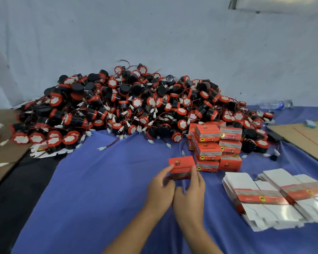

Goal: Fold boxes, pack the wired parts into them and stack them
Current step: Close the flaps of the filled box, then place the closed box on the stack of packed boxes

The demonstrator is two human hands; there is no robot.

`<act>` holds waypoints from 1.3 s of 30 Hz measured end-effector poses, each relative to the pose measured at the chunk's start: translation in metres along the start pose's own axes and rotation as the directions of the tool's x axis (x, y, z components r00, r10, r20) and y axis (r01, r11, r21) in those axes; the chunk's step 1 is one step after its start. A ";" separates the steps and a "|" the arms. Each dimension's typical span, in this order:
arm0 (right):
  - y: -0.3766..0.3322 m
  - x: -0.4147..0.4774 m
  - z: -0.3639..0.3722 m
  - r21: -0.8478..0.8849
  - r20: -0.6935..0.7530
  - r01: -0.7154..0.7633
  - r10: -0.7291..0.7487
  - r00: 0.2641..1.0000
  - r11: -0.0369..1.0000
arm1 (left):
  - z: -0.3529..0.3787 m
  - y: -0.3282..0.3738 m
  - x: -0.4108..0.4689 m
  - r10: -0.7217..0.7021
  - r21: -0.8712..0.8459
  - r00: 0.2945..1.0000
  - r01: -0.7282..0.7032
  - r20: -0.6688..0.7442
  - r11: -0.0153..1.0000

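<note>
Your left grip (pixel 161 189) pinches the near-left corner of a red box (pixel 181 165), and your right grip (pixel 190 193) holds its right end with a finger up along that side. You have the box over the middle of a blue cloth (pixel 99 180), just on your side of the stack (pixel 211 145) of packed red boxes, which is piled a few high.

The cloth is creased and spreads over most of the floor. A pale sheet (pixel 154 33) hangs as the back wall. Cardboard (pixel 0 162) lies beyond the cloth's left edge, and more cardboard (pixel 305 136) lies at its right edge.

Along the cloth's far edge a big heap of parts (pixel 127 107), black and red with red wires and white plugs, banks up against the sheet. It presses round the back and right of the stack. Loose plugs trail out of it towards you.

Flat blanks (pixel 261 197) lie fanned at the near-right, well clear of your grips. A bottle (pixel 275 104) lies on its side at the far-right corner.
</note>
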State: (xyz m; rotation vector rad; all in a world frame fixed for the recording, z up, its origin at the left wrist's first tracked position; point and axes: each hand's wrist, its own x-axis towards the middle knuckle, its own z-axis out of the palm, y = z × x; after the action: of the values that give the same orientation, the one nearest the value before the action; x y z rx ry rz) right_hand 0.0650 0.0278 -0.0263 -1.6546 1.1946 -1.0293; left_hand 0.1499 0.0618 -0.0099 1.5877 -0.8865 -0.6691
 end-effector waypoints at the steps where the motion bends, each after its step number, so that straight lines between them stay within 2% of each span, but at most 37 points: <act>1: 0.000 0.013 0.002 0.000 0.021 -0.051 0.051 0.998 0.999 | 0.008 0.001 0.014 -0.038 -0.042 0.998 0.040 0.042 0.998; 3: 0.004 0.037 0.008 -0.004 0.073 -0.124 0.124 0.990 0.992 | 0.018 -0.002 0.042 -0.102 -0.112 0.987 0.116 0.123 0.987; 6: 0.011 0.065 0.023 0.002 0.149 -0.148 0.146 0.978 0.989 | 0.024 -0.015 0.077 -0.170 -0.127 0.964 0.198 0.207 0.972; 10: 0.018 0.102 0.039 0.032 0.164 -0.202 0.195 0.967 0.979 | 0.025 -0.031 0.120 -0.139 -0.029 0.952 0.152 0.273 0.988; 12: 0.020 0.120 0.045 0.105 0.204 -0.277 0.252 0.946 0.955 | 0.027 -0.035 0.141 -0.126 0.053 0.943 0.115 0.309 0.992; 14: 0.024 0.136 0.051 0.113 0.212 -0.285 0.257 0.943 0.952 | 0.028 -0.038 0.159 -0.145 0.160 0.933 0.096 0.329 0.982; 18: 0.025 0.154 0.061 -0.129 0.183 -0.056 0.079 0.980 0.990 | 0.027 -0.042 0.187 -0.141 0.246 0.938 0.062 0.317 0.967; 19: 0.023 0.156 0.063 -0.106 0.204 -0.029 0.050 0.978 0.994 | 0.027 -0.042 0.192 -0.149 0.258 0.939 0.068 0.309 0.964; 22: 0.015 0.162 0.064 0.185 0.224 -0.090 0.047 0.973 0.979 | 0.022 -0.043 0.200 -0.148 0.329 0.950 0.052 0.274 0.943; 23: 0.013 0.164 0.063 0.221 0.251 -0.118 0.060 0.966 0.968 | 0.020 -0.042 0.200 -0.140 0.330 0.955 0.048 0.261 0.943; 26: 0.002 0.159 0.063 0.081 0.282 -0.163 0.135 0.950 0.983 | 0.016 -0.039 0.194 -0.138 0.274 0.960 0.069 0.243 0.959; 28: -0.001 0.150 0.056 0.099 0.274 -0.193 0.160 0.948 0.976 | 0.014 -0.033 0.183 -0.116 0.255 0.963 0.052 0.243 0.966; 30: -0.004 0.136 0.044 0.135 0.280 -0.210 0.166 0.945 0.968 | 0.015 -0.021 0.165 -0.033 0.303 0.982 -0.025 0.184 0.953; 32: -0.009 0.117 0.024 0.098 0.184 -0.168 0.148 0.972 0.981 | 0.022 -0.008 0.137 0.091 0.285 0.994 -0.103 0.055 0.953; 34: -0.011 0.092 -0.004 0.063 0.083 -0.078 0.073 0.994 0.995 | 0.037 0.009 0.098 0.154 0.184 0.987 -0.142 -0.050 0.973; 37: -0.021 0.059 -0.059 0.013 -0.063 0.028 -0.027 0.998 1.000 | 0.068 0.041 0.043 0.226 0.024 0.974 -0.225 -0.018 0.974; 39: -0.022 0.046 -0.098 -0.111 -0.119 0.066 -0.079 0.990 0.992 | 0.092 0.060 0.020 0.284 0.011 0.959 -0.284 0.011 0.959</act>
State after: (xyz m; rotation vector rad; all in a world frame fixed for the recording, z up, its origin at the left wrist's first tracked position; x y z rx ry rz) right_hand -0.0100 -0.0279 0.0321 -1.7496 1.2975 -1.1444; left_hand 0.0752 -0.0104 0.0314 1.4319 -1.1023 -0.4667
